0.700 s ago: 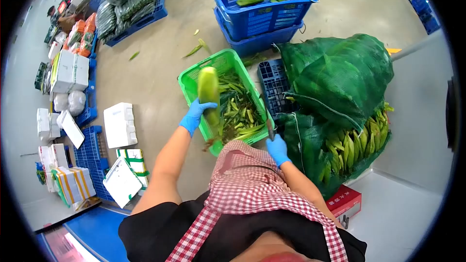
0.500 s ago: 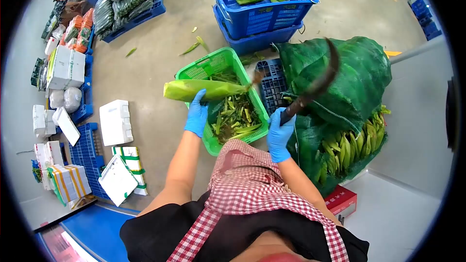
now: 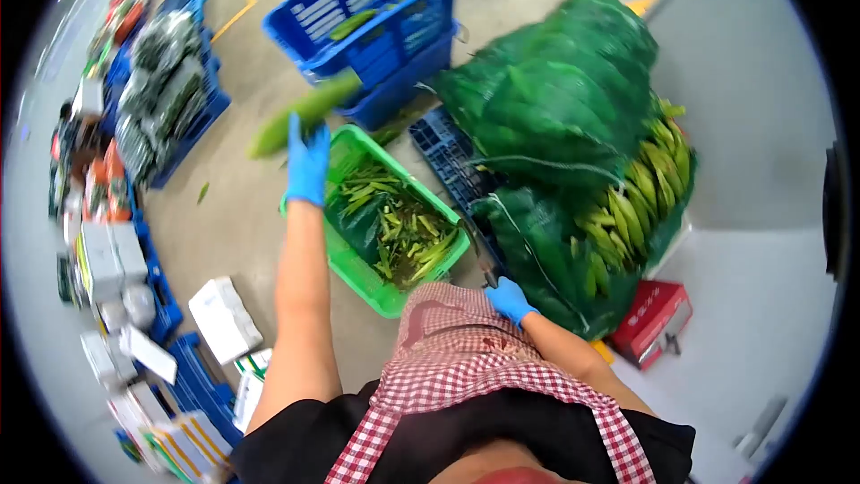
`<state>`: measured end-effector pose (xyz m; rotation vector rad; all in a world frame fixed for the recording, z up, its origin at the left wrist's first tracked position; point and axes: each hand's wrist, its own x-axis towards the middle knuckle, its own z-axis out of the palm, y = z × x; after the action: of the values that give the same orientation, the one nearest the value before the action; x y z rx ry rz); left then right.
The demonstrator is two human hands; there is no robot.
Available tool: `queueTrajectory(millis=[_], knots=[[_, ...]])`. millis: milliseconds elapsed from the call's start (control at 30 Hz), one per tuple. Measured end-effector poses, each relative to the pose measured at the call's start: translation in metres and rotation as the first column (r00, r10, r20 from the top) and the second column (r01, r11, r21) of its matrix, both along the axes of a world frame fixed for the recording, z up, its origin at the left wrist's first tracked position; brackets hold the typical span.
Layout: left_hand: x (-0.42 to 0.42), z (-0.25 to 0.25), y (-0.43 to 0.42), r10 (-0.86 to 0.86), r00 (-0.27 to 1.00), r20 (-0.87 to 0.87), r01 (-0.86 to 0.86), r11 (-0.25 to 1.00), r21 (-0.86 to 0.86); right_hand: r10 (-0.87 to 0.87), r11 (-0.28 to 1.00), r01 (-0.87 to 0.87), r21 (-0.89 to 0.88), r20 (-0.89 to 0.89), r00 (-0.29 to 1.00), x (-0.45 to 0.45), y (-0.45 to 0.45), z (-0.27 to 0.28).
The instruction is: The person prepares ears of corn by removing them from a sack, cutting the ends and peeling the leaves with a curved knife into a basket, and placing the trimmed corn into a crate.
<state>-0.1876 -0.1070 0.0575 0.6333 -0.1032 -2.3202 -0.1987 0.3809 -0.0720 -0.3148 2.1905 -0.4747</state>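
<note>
Since the earlier frame, our left grip [image 3: 307,164] has carried the ear of corn [image 3: 309,108] from over the green basket [image 3: 358,289] out past its far left corner, and the sickle [image 3: 485,263] has dropped from its raised position.

We see the left grip, in a blue glove, closed around the corn, which is held tilted and blurred in the air. Its upper end overlaps the corner of the blue crates [image 3: 428,22] in our view; we cannot tell whether they touch. Our right grip [image 3: 511,301], gloved too, is closed on the sickle's handle, low beside the basket's right side.

Inside the basket we find loose leaves and trimmings [image 3: 403,237]. More green pieces [image 3: 353,23] lie in the upper crate. To our right, one green mesh sack [image 3: 555,90] rests above an open one packed with corn ears [image 3: 640,193], near a red box [image 3: 652,327].
</note>
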Motion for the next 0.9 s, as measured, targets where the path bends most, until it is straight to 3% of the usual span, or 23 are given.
queueTrajectory(millis=[33, 67, 100, 133, 200, 233, 300, 367, 400, 467, 533, 600, 633, 667, 733, 767, 867, 900], knots=[[-0.032, 0.003, -0.017, -0.081, 0.968, 0.236, 0.135, 0.966, -0.221, -0.078, 0.997, 0.079, -0.021, 0.034, 0.996, 0.004, 0.022, -0.009], [-0.056, 0.003, -0.016, -0.112, 0.931, 0.348, 0.325, 0.691, -0.646, -0.156, 0.986, 0.159, -0.04, 0.065, 0.986, 0.009, 0.041, -0.014], [-0.092, 0.027, -0.002, -0.125, 0.876, 0.467, 0.365, 0.804, -0.469, -0.187, 0.98, 0.185, -0.078, -0.021, 0.982, 0.013, 0.055, -0.003], [-0.114, 0.016, 0.008, -0.2, 0.879, 0.434, 0.426, 0.74, -0.521, -0.276, 0.961, 0.278, -0.015, 0.063, 0.959, 0.016, 0.069, 0.002], [-0.165, 0.012, 0.075, -0.195, 0.744, 0.639, 0.547, 0.727, -0.415, -0.469, 0.883, 0.452, 0.125, 0.23, 0.853, 0.026, 0.099, 0.006], [-0.177, -0.008, 0.118, -0.24, 0.641, 0.729, 0.686, 0.605, -0.404, -0.563, 0.821, 0.566, 0.077, 0.279, 0.778, 0.037, 0.117, 0.008], [-0.215, -0.141, 0.179, -0.592, 0.329, 0.735, 0.944, 0.183, -0.275, -0.72, 0.635, 0.773, 0.017, 0.378, 0.583, 0.061, 0.147, 0.002], [-0.189, -0.092, 0.332, -0.596, -0.1, 0.796, 0.931, -0.339, -0.137, -0.817, 0.375, 0.927, 0.009, 0.476, 0.326, 0.071, 0.16, 0.007], [-0.189, -0.09, 0.382, -0.641, -0.285, 0.713, 0.886, -0.46, -0.059, -0.829, 0.329, 0.941, -0.074, 0.455, 0.325, 0.083, 0.167, -0.001], [-0.203, -0.158, 0.475, -0.433, -0.007, 0.902, 0.741, -0.608, -0.286, -0.877, 0.288, 0.924, -0.252, 0.319, 0.36, 0.107, 0.185, -0.022], [-0.221, -0.231, 0.542, -0.248, 0.411, 0.877, 0.649, -0.597, -0.472, -0.913, 0.143, 0.971, -0.192, 0.352, 0.204, 0.129, 0.2, -0.033], [-0.245, -0.287, 0.581, 0.013, 0.443, 0.896, 0.352, -0.922, -0.16, -0.922, -0.009, 0.991, -0.133, 0.384, 0.043, 0.139, 0.207, -0.031], [-0.25, -0.316, 0.61, 0.121, 0.49, 0.863, 0.171, -0.984, 0.04, -0.916, -0.1, 0.991, -0.093, 0.396, -0.055, 0.139, 0.215, -0.026], [-0.249, -0.323, 0.622, 0.11, 0.502, 0.858, 0.05, -0.994, 0.099, -0.904, -0.175, 0.983, -0.063, 0.405, -0.135, 0.143, 0.218, -0.023], [-0.24, -0.33, 0.64, 0.087, 0.521, 0.849, -0.188, -0.959, 0.213, -0.907, -0.144, 0.988, -0.059, 0.407, -0.108, 0.163, 0.228, -0.029], [-0.231, -0.342, 0.653, 0.186, 0.491, 0.851, -0.095, -0.959, 0.265, -0.907, -0.131, 0.99, -0.056, 0.41, -0.097, 0.168, 0.231, -0.033], [-0.228, -0.35, 0.66, 0.29, 0.201, 0.936, -0.073, -0.948, 0.309, -0.906, -0.097, 0.994, -0.04, 0.418, -0.071, 0.163, 0.237, -0.026], [-0.226, -0.337, 0.655, 0.231, 0.206, 0.951, -0.158, -0.951, 0.265, -0.901, -0.114, 0.992, -0.049, 0.425, -0.082, 0.161, 0.238, -0.024]])
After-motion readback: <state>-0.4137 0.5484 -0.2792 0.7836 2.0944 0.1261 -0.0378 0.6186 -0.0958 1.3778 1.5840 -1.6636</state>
